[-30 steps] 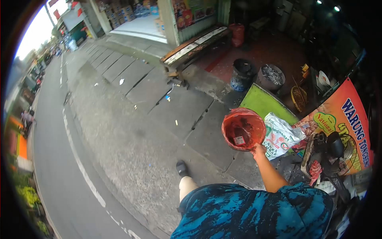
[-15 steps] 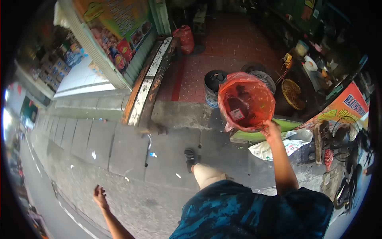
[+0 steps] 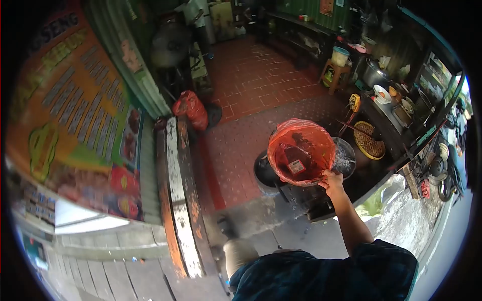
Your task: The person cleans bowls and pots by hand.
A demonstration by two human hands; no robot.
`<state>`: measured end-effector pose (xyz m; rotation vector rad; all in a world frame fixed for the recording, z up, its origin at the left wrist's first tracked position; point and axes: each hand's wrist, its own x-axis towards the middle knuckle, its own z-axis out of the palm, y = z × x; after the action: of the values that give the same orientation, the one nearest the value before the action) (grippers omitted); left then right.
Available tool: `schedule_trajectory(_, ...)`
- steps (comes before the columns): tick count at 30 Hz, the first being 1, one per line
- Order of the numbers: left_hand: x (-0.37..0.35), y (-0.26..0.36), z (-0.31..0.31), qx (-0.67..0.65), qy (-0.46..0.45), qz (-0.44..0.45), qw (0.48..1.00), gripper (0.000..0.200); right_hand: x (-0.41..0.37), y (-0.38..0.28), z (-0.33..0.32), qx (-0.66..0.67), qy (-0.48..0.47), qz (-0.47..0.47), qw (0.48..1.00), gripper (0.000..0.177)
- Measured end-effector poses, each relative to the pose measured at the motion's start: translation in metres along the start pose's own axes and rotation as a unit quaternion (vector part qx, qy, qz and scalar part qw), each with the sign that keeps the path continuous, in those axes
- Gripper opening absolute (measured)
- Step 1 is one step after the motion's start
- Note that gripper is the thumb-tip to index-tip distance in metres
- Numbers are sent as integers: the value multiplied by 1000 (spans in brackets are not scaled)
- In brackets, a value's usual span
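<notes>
My right hand (image 3: 330, 181) is closed on the near rim of a bin lined with a red plastic bag (image 3: 281, 150), held out in front of me. Inside the bag lie a dark red wrapper with a white label (image 3: 296, 166) and some dark scraps. Just behind the bin, partly hidden by it, stands a round container with grey contents (image 3: 343, 159). To its left is a dark bucket (image 3: 265, 170). My left hand is out of the frame.
A long worn bench (image 3: 176, 188) runs along the left side of the entrance. A full red bag (image 3: 191, 111) stands on the tiled floor (image 3: 251, 88). On the right are a woven basket (image 3: 369, 140) and a counter with bowls. A person (image 3: 195, 15) stands at the back.
I have stepped forward from the pavement to the entrance, carrying the lined bin in my right hand. The bench and floor are closer. My left hand has left the view.
</notes>
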<state>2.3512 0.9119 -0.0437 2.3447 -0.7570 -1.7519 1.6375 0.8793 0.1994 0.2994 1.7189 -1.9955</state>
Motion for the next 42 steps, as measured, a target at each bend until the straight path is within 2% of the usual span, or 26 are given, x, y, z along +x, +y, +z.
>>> schedule_trajectory(3, 66, 164, -19, 37, -9, 83, 996, 24, 15, 9, 55, 14, 20, -5, 1000, 16)
schedule_trajectory(4, 85, 231, -27, 54, -15, 125, 991, 24, 20, 21, 71, 35, 47, -6, 998, 16)
schedule_trajectory(6, 111, 371, -27, 76, -24, 212, 974, 25, 34, 32, 97, 105, 37, -52, 992, 17)
schedule_trajectory(7, 118, 448, -22, 85, -31, 258, 962, 25, 33, 26, 117, 78, 112, -29, 990, 19)
schedule_trajectory(9, 120, 599, -2, 104, -45, 352, 929, 25, 43, 21, 142, 73, 160, -20, 984, 20)
schedule_trajectory(10, 115, 671, 15, 115, -54, 398, 909, 25, 50, 24, 150, 53, 188, 7, 981, 21)
schedule_trajectory(12, 95, 802, 59, 140, -76, 481, 862, 26, 70, 38, 166, 90, 255, 4, 963, 22)
schedule_trajectory(13, 82, 859, 87, 150, -90, 517, 838, 26, 81, 49, 171, 81, 259, -19, 962, 24)
schedule_trajectory(14, 71, 911, 118, 160, -107, 548, 814, 26, 88, 55, 174, 70, 266, -44, 960, 26)
schedule_trajectory(16, 47, 999, 186, 180, -140, 594, 772, 26, 99, 60, 199, 74, 326, -8, 942, 31)
schedule_trajectory(17, 37, 1033, 220, 192, -157, 608, 754, 27, 111, 68, 213, 59, 360, -38, 930, 28)
schedule_trajectory(19, 26, 1089, 291, 213, -190, 627, 724, 27, 134, 80, 228, 57, 417, -72, 904, 25)
schedule_trajectory(22, 26, 1148, 386, 245, -234, 629, 699, 28, 182, 74, 270, 55, 433, -66, 897, 22)
schedule_trajectory(24, 32, 1177, 436, 264, -259, 612, 699, 28, 196, 51, 297, 84, 435, 2, 896, 24)
schedule_trajectory(25, 34, 1189, 459, 276, -270, 601, 700, 28, 215, 53, 302, 2, 477, 56, 877, 28)
schedule_trajectory(29, 49, 1218, 545, 319, -310, 547, 709, 29, 288, 33, 322, 25, 504, 71, 860, 34)
schedule_trajectory(32, 79, 1219, 590, 372, -333, 477, 723, 30, 331, -10, 338, -21, 537, 117, 835, 38)
schedule_trajectory(34, 92, 1223, 617, 407, -339, 434, 729, 30, 354, -46, 349, -22, 541, 186, 820, 42)
schedule_trajectory(36, 119, 1230, 630, 450, -335, 381, 735, 31, 379, -75, 354, 48, 540, 151, 826, 36)
schedule_trajectory(37, 133, 1237, 633, 473, -330, 356, 735, 31, 405, -64, 352, 73, 542, 136, 826, 33)
schedule_trajectory(38, 148, 1245, 634, 494, -325, 330, 736, 31, 457, -9, 329, 47, 541, 128, 830, 27)
schedule_trajectory(39, 163, 1254, 634, 517, -318, 304, 734, 31, 498, 20, 313, 137, 527, 129, 829, 24)
schedule_trajectory(40, 177, 1264, 636, 539, -313, 277, 731, 32, 507, 3, 322, 147, 552, 107, 814, 24)
schedule_trajectory(41, 189, 1276, 643, 560, -309, 252, 726, 32, 534, 14, 316, 132, 580, 113, 796, 21)
schedule_trajectory(42, 198, 1293, 651, 579, -306, 232, 719, 32, 555, 16, 313, 200, 573, 88, 790, 22)
